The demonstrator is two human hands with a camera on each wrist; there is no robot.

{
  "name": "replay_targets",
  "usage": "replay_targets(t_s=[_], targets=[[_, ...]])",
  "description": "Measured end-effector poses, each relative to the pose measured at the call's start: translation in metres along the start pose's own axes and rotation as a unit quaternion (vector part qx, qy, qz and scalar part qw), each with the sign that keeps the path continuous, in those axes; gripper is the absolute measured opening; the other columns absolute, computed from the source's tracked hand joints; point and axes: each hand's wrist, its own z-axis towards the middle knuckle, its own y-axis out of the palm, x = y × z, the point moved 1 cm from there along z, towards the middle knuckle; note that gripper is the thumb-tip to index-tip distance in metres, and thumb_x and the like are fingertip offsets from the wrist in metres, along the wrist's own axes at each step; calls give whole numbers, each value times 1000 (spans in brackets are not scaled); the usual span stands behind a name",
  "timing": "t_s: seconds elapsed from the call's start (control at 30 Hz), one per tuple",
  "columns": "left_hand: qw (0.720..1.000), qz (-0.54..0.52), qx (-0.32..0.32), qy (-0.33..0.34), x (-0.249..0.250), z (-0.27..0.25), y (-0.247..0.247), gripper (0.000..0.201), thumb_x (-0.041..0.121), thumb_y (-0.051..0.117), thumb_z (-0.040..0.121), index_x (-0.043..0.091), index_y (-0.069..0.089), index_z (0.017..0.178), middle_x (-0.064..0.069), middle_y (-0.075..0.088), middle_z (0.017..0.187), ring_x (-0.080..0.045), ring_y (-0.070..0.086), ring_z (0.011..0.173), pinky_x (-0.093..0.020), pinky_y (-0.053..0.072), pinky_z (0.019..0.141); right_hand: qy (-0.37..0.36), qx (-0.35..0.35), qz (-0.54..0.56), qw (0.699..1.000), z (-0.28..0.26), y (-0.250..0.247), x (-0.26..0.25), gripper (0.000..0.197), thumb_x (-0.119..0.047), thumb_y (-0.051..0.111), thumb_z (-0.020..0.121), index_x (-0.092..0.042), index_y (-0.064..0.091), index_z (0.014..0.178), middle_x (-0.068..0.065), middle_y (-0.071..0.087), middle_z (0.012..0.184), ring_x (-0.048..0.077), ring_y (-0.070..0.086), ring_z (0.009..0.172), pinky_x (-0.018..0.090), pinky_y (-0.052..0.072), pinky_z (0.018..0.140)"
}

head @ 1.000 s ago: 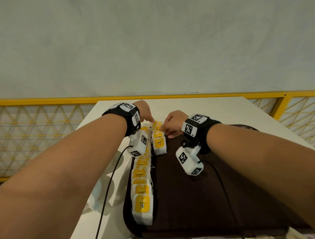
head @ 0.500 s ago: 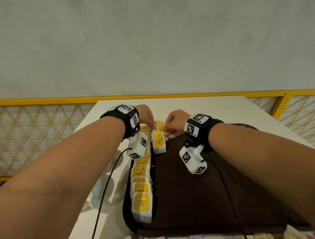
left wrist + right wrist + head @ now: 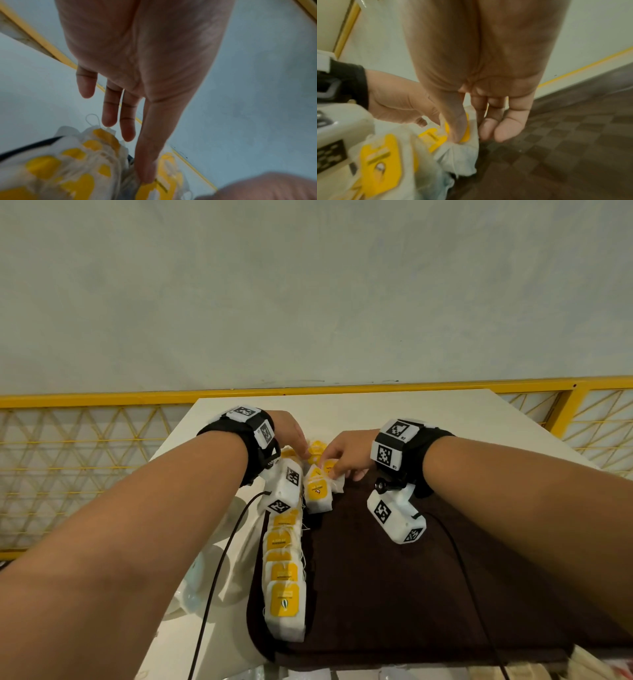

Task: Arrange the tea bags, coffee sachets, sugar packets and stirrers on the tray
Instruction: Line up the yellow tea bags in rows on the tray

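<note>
Two hands are working the far tea bags (image 3: 317, 474): right hand (image 3: 347, 455) is pinching one, left hand (image 3: 291, 433) is spread, steadying; better lay it flat, overlapping evenly.

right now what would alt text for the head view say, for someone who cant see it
Two bare hands, the left hand and the right hand, meet over white paper tea bags with yellow tags at the far edge of a dark brown tray. A longer overlapping row of the same tea bags lines the tray's left side.
</note>
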Motion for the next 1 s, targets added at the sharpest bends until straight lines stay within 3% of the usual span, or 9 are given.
replay_targets(t_s=[0.07, 0.23, 0.33, 0.5, 0.6, 0.73, 0.8, 0.9, 1.0], targets=[[1000, -7, -12, -2, -1, -1, -2, 32, 38, 73, 80, 18, 71, 104, -2, 64, 121, -22, 55, 114, -33, 42, 96, 0, -6, 6, 1000, -1, -4, 0, 31, -10, 65, 88, -15, 64, 118, 19, 64, 98, 26, 58, 81, 29, 53, 68], [1000, 14, 12, -14, 1, -1, 0, 37, 32, 70, 83, 13, 68, 115, -5, 63, 122, -25, 54, 117, -31, 43, 92, -56, 111, 88, 988, -1, -7, -7, 23, -1, 69, 81, -11, 68, 101, 10, 65, 95, 16, 62, 77, 24, 56, 68], [999, 46, 3, -7, 3, -2, 3, 33, 27, 64, 88, 12, 67, 117, -9, 62, 123, -26, 54, 117, -34, 44, 97, -66, 89, 105, 988, 0, 1, -14, 18, 1, 69, 81, -10, 67, 95, 10, 65, 95, 16, 64, 79, 24, 58, 72], [999, 43, 15, -3, 2, -7, -5, 39, 32, 69, 84, 8, 66, 116, -5, 61, 120, -24, 54, 117, -33, 43, 95, -46, 39, -7, 998, 7, 10, -15, 14, -14, 62, 89, -18, 67, 101, 20, 69, 104, 24, 64, 78, 36, 57, 77], [1000, 18, 1, 8, -6, -9, -11, 24, 32, 76, 77, 18, 73, 97, 3, 64, 101, -18, 56, 103, -30, 43, 87, -27, 35, -32, 998, 4, 5, -13, 23, -10, 62, 88, -16, 68, 110, 21, 68, 106, 28, 65, 79, 37, 57, 77], [996, 38, -71, 30, -4, -13, -7, 13, 40, 80, 69, 34, 75, 79, 12, 69, 103, -11, 55, 110, -33, 39, 103, -1, 85, 50, 995, 3, 0, -11, 16, -1, 60, 88, -13, 62, 100, 28, 62, 108, 32, 60, 76, 39, 58, 72], [993, 53, -97, 47, 3, -15, -2, 17, 39, 79, 71, 33, 76, 86, 13, 69, 103, -9, 54, 112, -32, 35, 106, 21, 87, 84, 992, 2, 1, -12, 13, -2, 58, 91, -11, 59, 101, 23, 58, 108, 36, 62, 81, 36, 58, 64], [989, 86, -100, 58, 9, -16, 4, 26, 34, 77, 76, 27, 74, 101, 12, 68, 100, -8, 55, 109, -29, 37, 103, 39, 83, 93, 991, -1, 3, -11, 12, -5, 57, 93, -11, 56, 103, 24, 57, 116, 45, 65, 92, 45, 58, 70], [993, 88, -69, 47, 8, -13, 4, 20, 30, 79, 74, 23, 76, 93, 6, 71, 100, -12, 59, 106, -33, 42, 101, 24, 64, 118, 991, -5, 1, -10, 15, -1, 60, 90, -10, 57, 101, 23, 57, 115, 42, 66, 95, 40, 59, 69]])
